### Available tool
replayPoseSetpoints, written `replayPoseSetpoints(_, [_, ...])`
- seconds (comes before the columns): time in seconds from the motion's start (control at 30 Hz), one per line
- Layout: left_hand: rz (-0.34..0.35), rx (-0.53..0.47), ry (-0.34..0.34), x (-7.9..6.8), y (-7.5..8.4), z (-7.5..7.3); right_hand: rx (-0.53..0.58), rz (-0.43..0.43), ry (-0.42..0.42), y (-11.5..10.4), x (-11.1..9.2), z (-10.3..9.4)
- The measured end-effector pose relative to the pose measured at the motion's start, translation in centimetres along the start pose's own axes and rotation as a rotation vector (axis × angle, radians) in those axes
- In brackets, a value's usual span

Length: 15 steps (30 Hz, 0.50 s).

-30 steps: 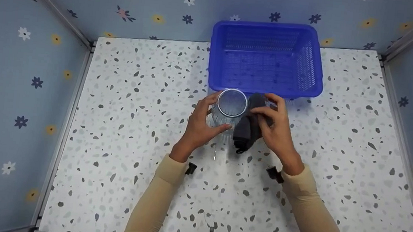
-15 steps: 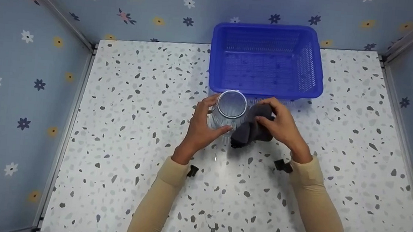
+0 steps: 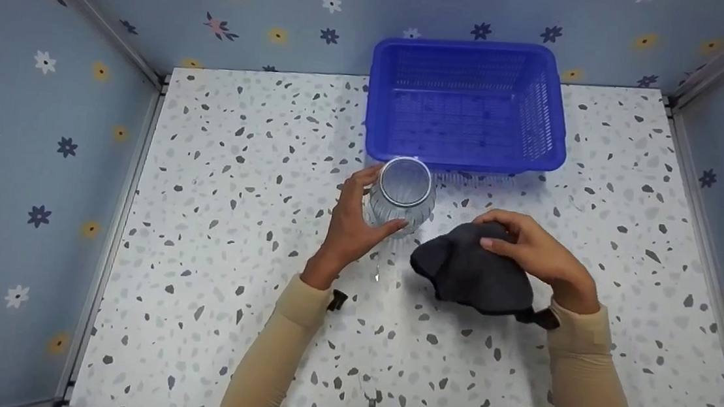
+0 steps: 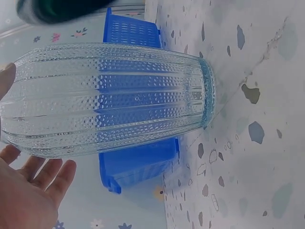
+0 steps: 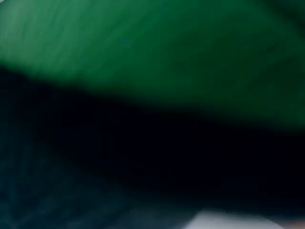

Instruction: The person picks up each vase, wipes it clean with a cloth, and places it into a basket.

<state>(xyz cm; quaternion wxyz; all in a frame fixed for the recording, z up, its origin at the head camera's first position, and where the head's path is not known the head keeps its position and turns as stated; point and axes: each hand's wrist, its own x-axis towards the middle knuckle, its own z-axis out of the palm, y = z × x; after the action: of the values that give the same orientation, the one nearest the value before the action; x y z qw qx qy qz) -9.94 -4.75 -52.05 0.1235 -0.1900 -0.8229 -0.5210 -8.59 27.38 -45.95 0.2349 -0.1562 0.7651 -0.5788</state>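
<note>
A clear ribbed glass vase [image 3: 419, 210] stands upright on the speckled table, its round mouth facing up. My left hand [image 3: 355, 224] holds it round the upper part, thumb on the near side and fingers on the far side. The left wrist view shows the vase's textured wall and its base on the tabletop. To the right, my right hand [image 3: 538, 252] pinches a dark cloth [image 3: 477, 276] by its upper edge; the cloth hangs spread out, apart from the vase. Up close in the right wrist view, that cloth [image 5: 157, 43] looks green and blurred, hiding nearly everything.
Just behind the vase sits a blue plastic basket [image 3: 464, 162] with slotted walls, against the back wall. Flower-patterned panels [image 3: 45, 156] enclose the table [image 3: 222, 230] at the left, back and right.
My right hand has drawn the cloth away from the vase, right and toward me, and the bunched cloth has spread out. The left hand and vase have stayed in place.
</note>
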Motion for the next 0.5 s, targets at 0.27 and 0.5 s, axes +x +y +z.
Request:
replayPoseSetpoints(0.27, [-0.049, -0.066, -0.058, 0.3, 0.1, -0.2, -0.253, 0.259, 0.011, 5.9, 0.3, -0.3])
replayPoseSetpoints(0.5, [-0.048, -0.082, -0.082, 0.4, 0.1, -0.1, -0.467, 0.279, 0.043, 6.9, 0.1, 0.8])
